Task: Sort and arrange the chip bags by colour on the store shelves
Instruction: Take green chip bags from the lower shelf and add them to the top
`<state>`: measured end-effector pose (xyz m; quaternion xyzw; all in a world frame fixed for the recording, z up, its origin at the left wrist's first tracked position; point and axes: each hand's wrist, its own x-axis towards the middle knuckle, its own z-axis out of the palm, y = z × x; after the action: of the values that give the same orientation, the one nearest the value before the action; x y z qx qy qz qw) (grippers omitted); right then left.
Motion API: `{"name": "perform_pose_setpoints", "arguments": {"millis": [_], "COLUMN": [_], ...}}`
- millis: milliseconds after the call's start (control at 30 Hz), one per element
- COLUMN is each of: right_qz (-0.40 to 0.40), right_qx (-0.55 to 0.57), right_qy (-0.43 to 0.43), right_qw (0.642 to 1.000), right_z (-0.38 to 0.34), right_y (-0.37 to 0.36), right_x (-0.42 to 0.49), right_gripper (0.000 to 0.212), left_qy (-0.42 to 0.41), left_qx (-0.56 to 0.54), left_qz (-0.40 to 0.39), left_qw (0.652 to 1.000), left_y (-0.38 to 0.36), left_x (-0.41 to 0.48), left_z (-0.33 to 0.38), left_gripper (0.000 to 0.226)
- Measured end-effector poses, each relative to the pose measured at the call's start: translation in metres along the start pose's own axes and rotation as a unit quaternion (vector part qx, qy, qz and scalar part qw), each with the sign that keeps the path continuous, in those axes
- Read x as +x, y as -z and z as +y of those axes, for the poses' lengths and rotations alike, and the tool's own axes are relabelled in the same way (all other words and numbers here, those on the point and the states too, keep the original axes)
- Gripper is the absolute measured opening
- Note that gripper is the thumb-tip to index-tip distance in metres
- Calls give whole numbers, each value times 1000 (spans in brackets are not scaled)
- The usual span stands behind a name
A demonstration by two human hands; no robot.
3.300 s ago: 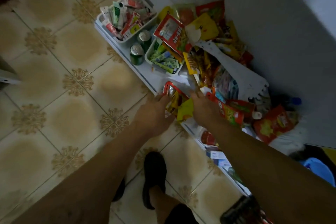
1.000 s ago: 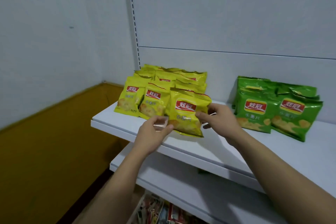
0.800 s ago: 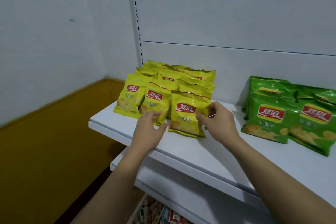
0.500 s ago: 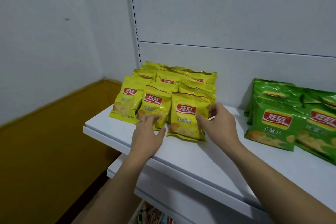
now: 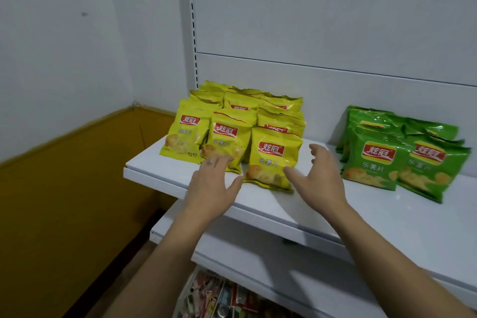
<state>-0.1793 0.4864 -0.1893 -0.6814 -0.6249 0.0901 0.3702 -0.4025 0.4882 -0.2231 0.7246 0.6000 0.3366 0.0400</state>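
Note:
Several yellow chip bags [image 5: 232, 116] stand in rows at the left end of the white shelf [image 5: 374, 212]. The front right yellow bag [image 5: 271, 157] leans upright at the front of the group. My left hand [image 5: 214, 183] is open, its fingertips over the bottom of the middle front yellow bag [image 5: 224, 142]. My right hand [image 5: 317, 175] is open with spread fingers, just right of the front right bag and holding nothing. Several green chip bags [image 5: 402, 155] stand further right on the same shelf.
A lower white shelf [image 5: 258, 261] juts out beneath. Below it a heap of mixed snack packets [image 5: 219, 297] shows. A slotted upright post [image 5: 191, 20] and white back panel rise behind the bags. The white and ochre wall [image 5: 64, 162] closes the left side.
Both hands have let go of the front right yellow bag, which now stands on the shelf. The hands have opened and drawn back a little.

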Motion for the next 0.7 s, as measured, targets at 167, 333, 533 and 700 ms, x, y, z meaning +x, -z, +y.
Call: {"name": "perform_pose_setpoints", "arguments": {"millis": [167, 333, 533, 700], "right_qz": [3, -92, -210, -272], "right_qx": [-22, 2, -28, -43], "right_qy": [180, 216, 112, 75], "right_qw": [983, 972, 971, 958], "right_z": [-12, 2, 66, 135], "right_y": [-1, -20, -39, -33], "right_x": [-65, -133, -170, -182], "right_gripper": [59, 44, 58, 56], "left_qy": [-54, -48, 36, 116], "left_qx": [36, 19, 57, 42], "left_qz": [9, 21, -85, -146], "left_qw": [998, 998, 994, 981], "left_y": [7, -2, -35, -81], "left_x": [-43, -105, -173, -203], "left_z": [-2, -11, -11, 20], "left_gripper": [51, 38, 43, 47]}}
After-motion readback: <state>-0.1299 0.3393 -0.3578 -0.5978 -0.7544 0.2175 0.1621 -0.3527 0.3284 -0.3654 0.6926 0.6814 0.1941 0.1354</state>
